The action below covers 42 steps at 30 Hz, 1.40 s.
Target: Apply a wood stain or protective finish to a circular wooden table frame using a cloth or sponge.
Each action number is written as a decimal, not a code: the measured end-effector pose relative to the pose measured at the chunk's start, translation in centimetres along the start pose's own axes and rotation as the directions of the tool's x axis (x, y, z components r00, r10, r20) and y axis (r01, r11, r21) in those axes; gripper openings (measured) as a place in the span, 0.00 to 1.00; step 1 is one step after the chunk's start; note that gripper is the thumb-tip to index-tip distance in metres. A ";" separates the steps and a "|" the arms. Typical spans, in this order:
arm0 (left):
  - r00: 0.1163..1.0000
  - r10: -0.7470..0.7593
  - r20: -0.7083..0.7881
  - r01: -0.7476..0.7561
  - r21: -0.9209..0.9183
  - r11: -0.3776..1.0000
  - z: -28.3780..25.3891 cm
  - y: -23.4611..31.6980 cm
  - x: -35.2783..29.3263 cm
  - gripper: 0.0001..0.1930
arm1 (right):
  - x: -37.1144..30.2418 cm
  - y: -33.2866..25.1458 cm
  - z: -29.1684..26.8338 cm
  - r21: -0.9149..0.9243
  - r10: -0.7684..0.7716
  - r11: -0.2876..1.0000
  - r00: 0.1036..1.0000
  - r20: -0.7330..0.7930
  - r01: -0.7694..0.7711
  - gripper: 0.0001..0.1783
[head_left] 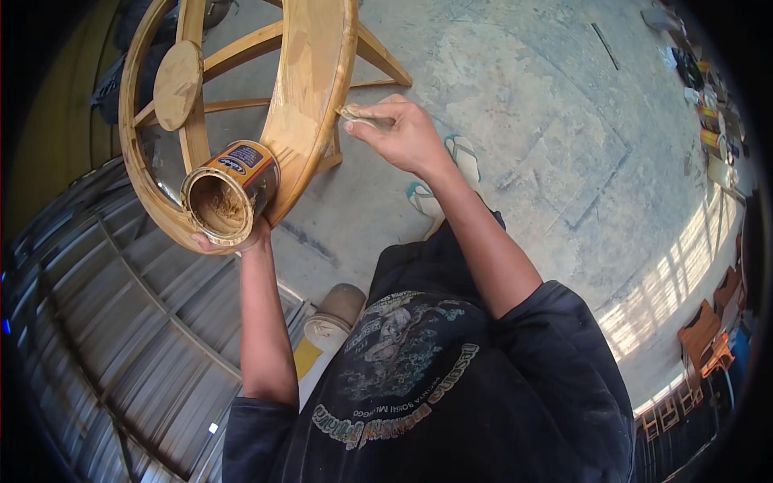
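My left hand (pixel 253 239) is closed round the lower part of an open tin can (pixel 262 172) with a yellow and dark label. The can is tipped so its mouth faces me, and tan wood putty (pixel 219 211) coats the inside. In my right hand (pixel 400 133), pinched between thumb and fingers, is a small putty-smeared scraper (pixel 354 113); its exact shape is partly hidden by the fingers. Its tip is at the outer edge of a round wooden furniture frame (pixel 302 76), where paler patches show on the wide curved board. The can is close against the frame's near side.
The frame stands on splayed legs and has a round wooden disc (pixel 179 86) at its crossing bars. Behind my left arm is a corrugated metal wall (pixel 137 322). A grey bucket (pixel 338 310) stands near it on the concrete floor (pixel 531 121). Cans and other items line the right side.
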<state>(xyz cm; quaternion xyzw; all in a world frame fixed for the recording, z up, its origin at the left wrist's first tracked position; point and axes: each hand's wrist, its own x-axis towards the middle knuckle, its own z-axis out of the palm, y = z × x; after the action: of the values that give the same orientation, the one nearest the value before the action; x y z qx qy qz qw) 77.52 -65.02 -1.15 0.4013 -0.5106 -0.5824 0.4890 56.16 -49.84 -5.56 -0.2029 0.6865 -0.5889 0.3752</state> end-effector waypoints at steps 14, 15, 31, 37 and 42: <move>1.000 0.021 0.008 -0.021 0.009 1.000 0.8 0.7 -0.2 0.53 | 0.2 0.8 -1.4 0.177 0.092 0.981 0.993 -0.068 -0.079 0.17; 0.999 0.024 -0.030 -0.023 0.020 1.000 1.0 0.5 -0.3 0.53 | 1.0 1.3 -1.7 0.178 0.095 0.981 0.993 -0.067 -0.081 0.17; 0.998 -0.034 0.061 0.040 -0.098 0.994 -2.0 0.0 0.3 0.53 | -0.3 2.3 0.7 -0.269 -0.499 0.862 0.812 -0.303 0.429 0.18; 1.000 -0.016 -0.021 0.015 -0.052 0.999 -1.5 0.7 0.2 0.52 | 2.2 2.1 -0.7 -0.538 -0.733 0.617 0.669 -0.126 0.575 0.22; 0.998 -0.009 -0.064 0.005 -0.072 0.997 -2.0 0.5 0.3 0.52 | 2.3 2.1 0.6 -0.566 -0.739 0.586 0.669 -0.080 0.580 0.20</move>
<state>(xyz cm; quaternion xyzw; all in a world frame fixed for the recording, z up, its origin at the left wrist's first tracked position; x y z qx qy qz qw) 79.43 -65.76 -1.00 0.4038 -0.4720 -0.5888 0.5171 55.52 -51.40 -8.19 -0.4406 0.7348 -0.5132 -0.0510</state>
